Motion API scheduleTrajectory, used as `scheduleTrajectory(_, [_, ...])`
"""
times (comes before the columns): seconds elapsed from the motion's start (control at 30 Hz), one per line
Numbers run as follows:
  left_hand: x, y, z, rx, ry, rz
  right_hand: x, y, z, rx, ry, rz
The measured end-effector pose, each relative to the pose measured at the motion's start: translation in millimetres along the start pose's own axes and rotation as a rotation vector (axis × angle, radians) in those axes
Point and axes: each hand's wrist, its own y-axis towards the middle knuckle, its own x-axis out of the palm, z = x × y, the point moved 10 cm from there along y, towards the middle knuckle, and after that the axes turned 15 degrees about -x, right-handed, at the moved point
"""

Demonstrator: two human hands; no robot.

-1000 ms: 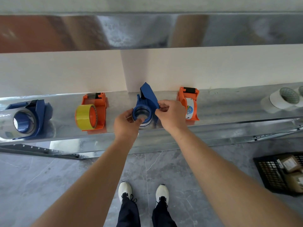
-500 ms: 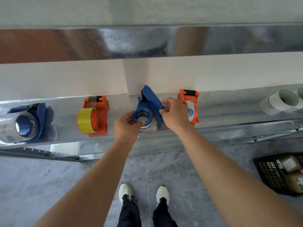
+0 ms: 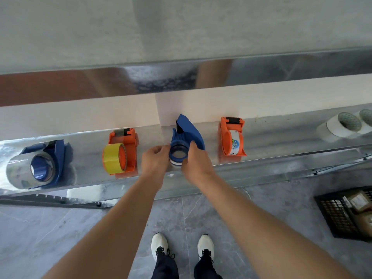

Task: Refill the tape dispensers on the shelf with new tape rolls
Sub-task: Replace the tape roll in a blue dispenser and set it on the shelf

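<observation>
At the metal shelf (image 3: 281, 141), your left hand (image 3: 156, 161) and right hand (image 3: 196, 165) grip, fingers curled, the middle blue tape dispenser (image 3: 190, 132) by its spool.

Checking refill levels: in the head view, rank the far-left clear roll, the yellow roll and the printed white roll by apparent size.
1. clear roll
2. yellow roll
3. printed white roll, seen nearly edge-on, so unsure

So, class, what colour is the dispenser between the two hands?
Blue: the dispenser shows best in the head view.
</observation>
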Motion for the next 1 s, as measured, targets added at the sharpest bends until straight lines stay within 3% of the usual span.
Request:
scheduleTrajectory(0.27, [-13, -31, 20, 0.018, -0.054, -0.021, -23, -13, -9, 0.033, 0.136, 0.164])
scheduleTrajectory(0.57, [-18, -82, 67, 0.117, -0.009, -0.158, -75, -38, -32, 0.054, 0.288, 0.368])
scheduleTrajectory(1.0, [27, -161, 99, 0.220, -0.025, -0.333, -166, -107, -35, 0.075, 0.306, 0.609])
